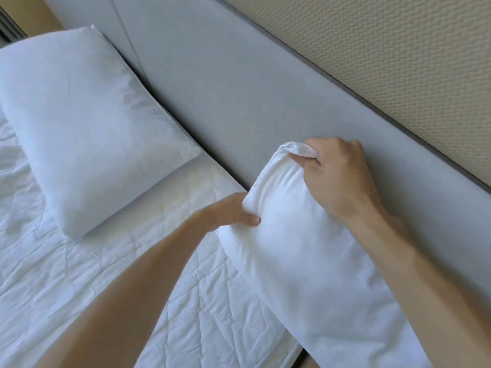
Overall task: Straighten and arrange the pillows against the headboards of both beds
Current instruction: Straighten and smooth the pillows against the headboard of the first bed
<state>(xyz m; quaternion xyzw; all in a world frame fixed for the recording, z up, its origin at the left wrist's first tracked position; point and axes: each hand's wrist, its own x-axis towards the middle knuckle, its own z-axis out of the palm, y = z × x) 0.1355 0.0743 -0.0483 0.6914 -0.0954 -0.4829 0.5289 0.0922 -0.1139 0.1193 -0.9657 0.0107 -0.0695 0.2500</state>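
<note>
A white pillow (305,248) stands tilted along the grey headboard (225,88) at the right of the bed. My right hand (337,176) pinches the pillow's top corner, next to the headboard. My left hand (231,211) grips the pillow's left edge lower down, thumb on its front. A second white pillow (85,128) leans on the headboard at the far left, apart from both hands.
The white quilted mattress cover (119,274) fills the lower left, wrinkled. A seam splits the headboard into two panels (125,30) behind the left pillow. A beige textured wall (398,62) rises above the headboard. The mattress edge (297,351) ends at the bottom centre.
</note>
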